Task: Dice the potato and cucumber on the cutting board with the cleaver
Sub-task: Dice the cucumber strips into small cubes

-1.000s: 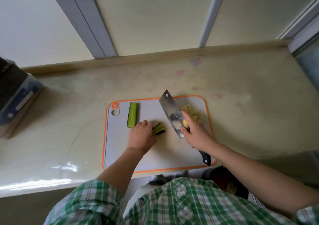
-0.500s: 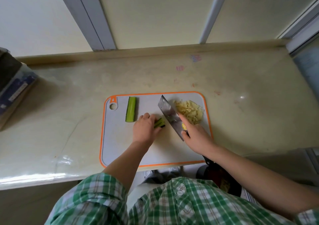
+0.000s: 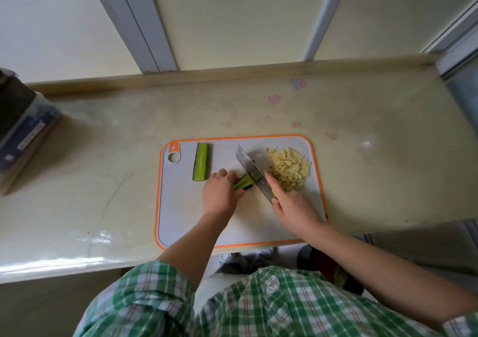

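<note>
A grey cutting board (image 3: 181,220) with an orange rim lies on the pale counter. At its right end sits a heap of diced potato (image 3: 289,168). A long cucumber piece (image 3: 200,161) lies near the board's left end. My left hand (image 3: 219,194) holds down a bundle of cucumber strips (image 3: 241,181) with curled fingers. My right hand (image 3: 294,210) grips the cleaver (image 3: 252,168) by its handle, forefinger along the blade. The blade stands on the strips' right end.
A dark box (image 3: 23,135) stands at the counter's left end. A raised ledge (image 3: 232,73) runs along the back against the wall. The counter's front edge (image 3: 64,267) is close to my body, and the board overhangs it slightly.
The cleaver has come down from a raised tilt onto the end of the cucumber strips. My left hand stays on the strips. The view shifted a little.
</note>
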A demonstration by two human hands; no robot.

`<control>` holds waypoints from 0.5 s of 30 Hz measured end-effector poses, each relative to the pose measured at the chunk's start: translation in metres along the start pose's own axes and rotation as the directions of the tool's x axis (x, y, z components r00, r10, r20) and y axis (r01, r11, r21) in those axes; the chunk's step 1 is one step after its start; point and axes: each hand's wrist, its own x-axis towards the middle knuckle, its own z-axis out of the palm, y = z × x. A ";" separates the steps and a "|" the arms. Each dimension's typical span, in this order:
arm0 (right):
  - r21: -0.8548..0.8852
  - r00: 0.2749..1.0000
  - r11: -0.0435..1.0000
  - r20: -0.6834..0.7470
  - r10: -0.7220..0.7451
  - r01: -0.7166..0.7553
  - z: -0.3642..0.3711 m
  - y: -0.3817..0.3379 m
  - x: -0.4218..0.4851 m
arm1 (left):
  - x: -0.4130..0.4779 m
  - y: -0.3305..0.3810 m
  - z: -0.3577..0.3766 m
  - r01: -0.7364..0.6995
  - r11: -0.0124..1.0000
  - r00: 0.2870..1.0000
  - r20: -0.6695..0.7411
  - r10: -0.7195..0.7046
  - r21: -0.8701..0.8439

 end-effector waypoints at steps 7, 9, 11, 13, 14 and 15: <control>-0.027 1.000 1.000 0.017 -0.005 0.006 -0.001 0.001 0.005 | -0.004 0.000 0.000 -0.008 1.000 1.000 0.011 0.007 0.012; -0.012 1.000 1.000 0.010 -0.017 0.017 -0.005 0.000 0.007 | -0.005 -0.002 0.000 -0.023 1.000 1.000 -0.001 0.023 0.013; 0.002 1.000 1.000 -0.014 -0.024 0.024 -0.011 -0.003 0.008 | -0.006 -0.001 0.000 -0.039 0.999 0.999 -0.021 0.039 0.003; 0.007 0.999 0.999 -0.021 -0.037 0.037 -0.015 -0.006 0.009 | -0.005 0.003 0.000 -0.033 0.999 0.999 -0.037 0.032 -0.028; 0.001 0.999 0.999 -0.016 -0.044 0.044 -0.017 -0.007 0.010 | -0.005 0.004 0.000 -0.022 0.999 0.999 -0.038 0.020 -0.044; -0.008 0.999 0.999 -0.010 -0.048 0.048 -0.018 -0.007 0.010 | -0.004 0.006 0.000 -0.011 0.998 0.999 -0.037 0.009 -0.054</control>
